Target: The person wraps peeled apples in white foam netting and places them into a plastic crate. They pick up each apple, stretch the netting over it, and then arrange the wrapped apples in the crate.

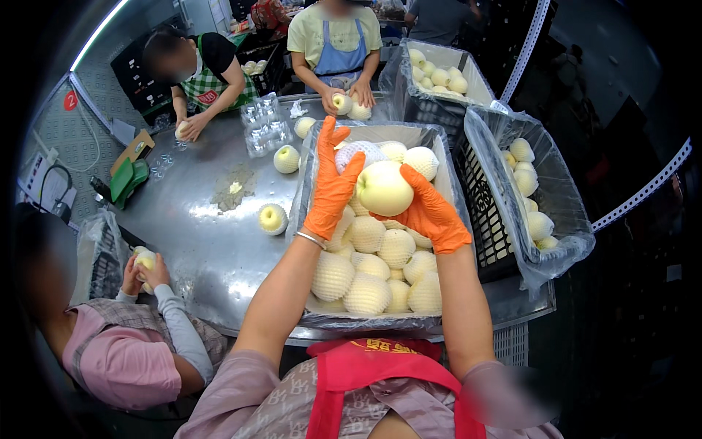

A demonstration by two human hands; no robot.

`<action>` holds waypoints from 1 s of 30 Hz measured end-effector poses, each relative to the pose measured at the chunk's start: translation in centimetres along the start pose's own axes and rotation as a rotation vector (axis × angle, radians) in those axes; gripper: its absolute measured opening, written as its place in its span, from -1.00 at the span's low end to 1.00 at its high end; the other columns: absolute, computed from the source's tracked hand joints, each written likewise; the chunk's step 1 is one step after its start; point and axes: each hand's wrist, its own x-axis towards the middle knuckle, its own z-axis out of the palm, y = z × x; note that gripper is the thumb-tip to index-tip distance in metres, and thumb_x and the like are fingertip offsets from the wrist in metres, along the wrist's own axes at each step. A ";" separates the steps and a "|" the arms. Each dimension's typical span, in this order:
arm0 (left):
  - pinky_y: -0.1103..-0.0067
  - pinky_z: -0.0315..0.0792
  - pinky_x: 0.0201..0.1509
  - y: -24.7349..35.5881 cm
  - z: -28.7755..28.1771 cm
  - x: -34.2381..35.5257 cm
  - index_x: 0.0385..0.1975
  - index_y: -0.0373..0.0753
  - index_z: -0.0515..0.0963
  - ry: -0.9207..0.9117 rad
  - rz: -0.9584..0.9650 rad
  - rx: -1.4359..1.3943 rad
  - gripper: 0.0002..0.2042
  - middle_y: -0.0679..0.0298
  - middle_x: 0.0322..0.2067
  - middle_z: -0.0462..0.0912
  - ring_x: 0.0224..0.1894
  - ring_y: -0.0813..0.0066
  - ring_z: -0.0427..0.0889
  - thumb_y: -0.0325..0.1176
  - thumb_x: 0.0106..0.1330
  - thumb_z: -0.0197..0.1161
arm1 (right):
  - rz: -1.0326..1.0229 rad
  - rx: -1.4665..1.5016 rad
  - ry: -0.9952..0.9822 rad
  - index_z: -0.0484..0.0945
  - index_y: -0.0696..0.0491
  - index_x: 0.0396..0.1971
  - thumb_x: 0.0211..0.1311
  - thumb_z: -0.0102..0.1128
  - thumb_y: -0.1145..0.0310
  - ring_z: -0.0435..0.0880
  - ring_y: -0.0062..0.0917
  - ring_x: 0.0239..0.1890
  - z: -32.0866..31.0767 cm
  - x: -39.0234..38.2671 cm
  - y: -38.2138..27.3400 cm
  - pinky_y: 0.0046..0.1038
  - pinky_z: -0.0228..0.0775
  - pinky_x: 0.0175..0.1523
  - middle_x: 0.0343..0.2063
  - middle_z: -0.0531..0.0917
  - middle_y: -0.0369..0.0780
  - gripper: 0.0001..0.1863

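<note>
My right hand [435, 214], in an orange glove, grips a bare, pale yellow round fruit [385, 189] that looks like an apple or a pear. It is held above a lined crate [450, 172] full of similar fruit in white foam nets [367, 294]. Just left of the held fruit is my left hand [335, 179], also gloved in orange, its fingers raised and apart. A lilac-white foam net [358, 155] shows behind its thumb; whether the fingers touch it I cannot tell.
The crate stands on a metal table [190, 256]. Netted fruit [273, 219] and clear plastic trays [265, 124] lie to its left. More lined crates [548, 205] of fruit stand at the right. Three co-workers handle fruit around the table, one at the near left [121, 358].
</note>
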 end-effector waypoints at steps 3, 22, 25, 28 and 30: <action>0.45 0.39 0.40 -0.6 0.0 0.1 0.62 -0.01 0.03 -0.012 0.028 -0.019 -0.17 0.14 0.38 0.35 0.39 0.38 0.36 -0.52 0.41 0.32 | -0.025 -0.019 0.022 0.34 0.04 0.36 0.39 0.39 0.02 0.66 -0.22 0.22 0.2 0.3 0.4 0.03 0.71 0.11 0.25 0.56 -0.07 -0.30; 0.56 0.54 0.15 -0.8 -0.2 0.2 0.39 -0.13 0.37 -0.046 -0.152 -0.387 -0.44 0.23 0.28 0.42 0.16 0.48 0.54 -0.51 0.39 0.30 | -0.166 -0.178 0.076 0.28 0.09 0.44 0.40 0.36 0.06 0.57 -0.41 0.29 0.1 0.8 0.6 -0.27 0.51 0.34 0.27 0.53 -0.18 -0.25; 0.55 0.57 0.13 -0.4 0.0 0.0 0.34 -0.15 0.43 -0.014 -0.231 -0.376 -0.51 0.23 0.24 0.46 0.10 0.49 0.57 -0.47 0.42 0.31 | -0.148 -0.328 0.119 0.25 0.08 0.46 0.39 0.36 0.03 0.55 -0.46 0.29 0.7 0.7 0.6 -0.31 0.48 0.33 0.27 0.51 -0.20 -0.21; 0.56 0.59 0.07 -0.9 -0.7 0.3 0.27 -0.17 0.51 0.045 -0.305 -0.227 -0.60 0.27 0.12 0.57 0.02 0.52 0.62 -0.42 0.45 0.32 | -0.117 -0.406 0.110 0.24 0.07 0.46 0.40 0.35 0.02 0.55 -0.48 0.28 0.6 0.9 0.8 -0.31 0.49 0.32 0.26 0.51 -0.21 -0.21; 0.58 0.59 0.03 -1.9 -1.7 0.7 0.22 -0.20 0.54 0.142 -0.320 -0.224 -0.65 0.31 0.03 0.62 -0.02 0.55 0.63 -0.41 0.47 0.32 | -0.115 -0.346 0.104 0.26 0.06 0.45 0.39 0.35 0.01 0.55 -0.47 0.28 0.1 1.2 1.2 -0.29 0.50 0.31 0.26 0.51 -0.22 -0.22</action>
